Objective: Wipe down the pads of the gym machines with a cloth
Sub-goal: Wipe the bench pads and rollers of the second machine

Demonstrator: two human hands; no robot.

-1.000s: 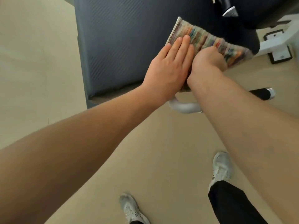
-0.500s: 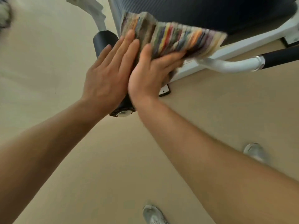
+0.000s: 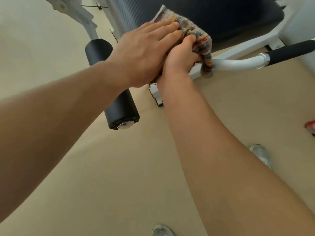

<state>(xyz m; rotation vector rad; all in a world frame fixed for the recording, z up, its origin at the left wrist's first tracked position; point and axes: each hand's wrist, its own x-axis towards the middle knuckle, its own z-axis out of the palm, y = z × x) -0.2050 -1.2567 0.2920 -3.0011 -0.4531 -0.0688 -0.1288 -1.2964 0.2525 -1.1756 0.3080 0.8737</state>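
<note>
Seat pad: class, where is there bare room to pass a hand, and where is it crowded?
Bare: the wide stretch of seat pad between the cloth and the white frame at right, plus a narrow strip left of the cloth. Crowded: the near edge, where the left hand presses and the right hand grips the cloth.

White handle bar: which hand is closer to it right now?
Right. The right hand grips the cloth just beside the handle bar; the left hand lies flat on the cloth, farther away.
</note>
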